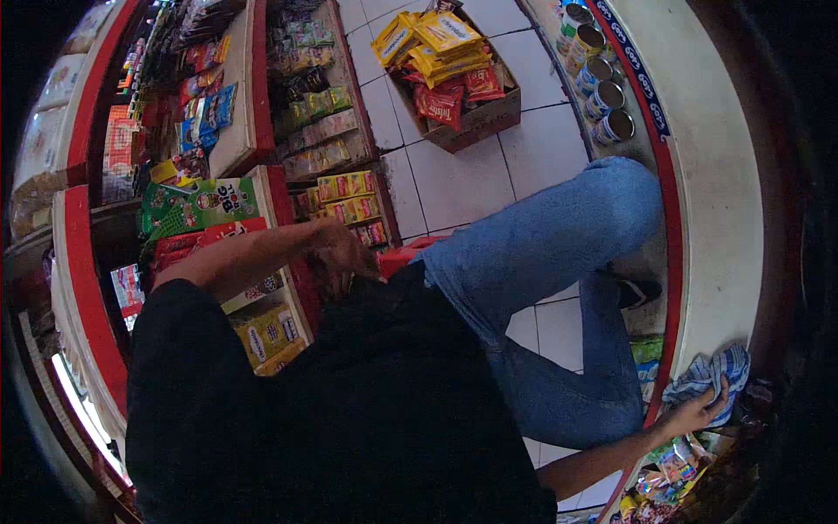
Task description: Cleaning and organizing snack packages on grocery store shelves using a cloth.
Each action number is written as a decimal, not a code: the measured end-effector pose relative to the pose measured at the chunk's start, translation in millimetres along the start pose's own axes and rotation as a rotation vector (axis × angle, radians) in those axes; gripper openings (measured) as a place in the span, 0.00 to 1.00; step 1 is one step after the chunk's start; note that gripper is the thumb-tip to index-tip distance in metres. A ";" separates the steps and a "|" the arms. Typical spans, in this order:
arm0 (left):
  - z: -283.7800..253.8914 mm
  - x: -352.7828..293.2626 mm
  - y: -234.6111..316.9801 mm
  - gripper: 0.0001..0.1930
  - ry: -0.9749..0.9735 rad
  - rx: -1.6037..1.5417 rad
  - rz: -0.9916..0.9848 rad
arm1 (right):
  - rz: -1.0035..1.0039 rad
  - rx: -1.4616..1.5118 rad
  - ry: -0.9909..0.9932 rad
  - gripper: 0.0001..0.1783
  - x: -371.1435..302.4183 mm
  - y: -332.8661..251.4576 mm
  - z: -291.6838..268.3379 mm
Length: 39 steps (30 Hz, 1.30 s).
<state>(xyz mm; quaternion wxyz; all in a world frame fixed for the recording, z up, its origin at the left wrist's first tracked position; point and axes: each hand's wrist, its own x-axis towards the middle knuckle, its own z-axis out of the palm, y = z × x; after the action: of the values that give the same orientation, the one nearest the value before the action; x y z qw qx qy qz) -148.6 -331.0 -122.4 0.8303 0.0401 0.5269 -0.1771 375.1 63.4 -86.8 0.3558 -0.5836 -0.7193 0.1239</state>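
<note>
Where red-edged shelves [259,96] line left side, snack packets [325,102] stand in rows. Left hand [346,253], fingers bent, just beside black shirt [349,419]; cannot tell whether it holds anything. Ahead, cardboard box [484,122] heaped with yellow and red packets [449,33] on white tiled floor [449,179]. Farther right, row of tins [604,100] along long pale board [711,183]. Far right, right hand [704,410] gripping blue striped cloth [711,374] at board's near end.
</note>
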 end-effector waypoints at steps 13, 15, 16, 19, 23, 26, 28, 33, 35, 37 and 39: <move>5.4 97.0 -87.5 0.22 -0.218 0.862 0.348 | 0.078 0.039 0.015 0.16 4.6 -9.5 13.7; 8.4 111.0 -89.3 0.22 -0.186 0.893 0.409 | 0.042 0.036 -0.003 0.16 5.5 -10.5 7.9; 10.9 114.6 -94.8 0.22 -0.163 0.903 0.434 | 0.014 -0.018 -0.012 0.16 7.1 -10.2 7.7; 16.3 130.6 -104.1 0.22 -0.096 0.954 0.521 | -0.051 -0.052 0.004 0.15 6.9 -1.3 5.2; 21.6 158.8 -110.7 0.21 -0.002 1.022 0.640 | -0.034 -0.034 -0.017 0.16 4.8 2.2 10.1; 12.8 181.0 -105.5 0.21 0.068 1.067 0.742 | -0.056 0.000 0.034 0.17 6.6 -10.7 15.2; 4.2 197.2 -100.1 0.21 0.110 1.078 0.807 | -0.051 -0.004 0.091 0.21 7.0 -9.3 13.8; -129.1 178.8 -42.1 0.20 0.255 1.048 0.947 | 0.089 -0.831 0.006 0.39 27.5 15.3 -10.5; -121.0 150.1 -8.9 0.18 0.564 0.840 0.905 | 0.179 -0.568 -0.052 0.41 24.4 46.9 6.8; -103.9 114.1 30.6 0.16 0.864 0.599 0.804 | 0.250 -0.275 -0.118 0.43 29.2 44.0 29.5; -92.8 150.6 57.0 0.14 1.175 0.011 0.928 | 0.082 -0.379 -0.275 0.45 33.3 15.4 27.0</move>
<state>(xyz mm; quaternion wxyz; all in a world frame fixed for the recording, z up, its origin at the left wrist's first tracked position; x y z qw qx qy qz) -151.8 -292.2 -304.2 0.4011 0.3505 0.8118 0.2391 366.8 105.2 -103.1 0.1331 -0.6463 -0.7472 0.0793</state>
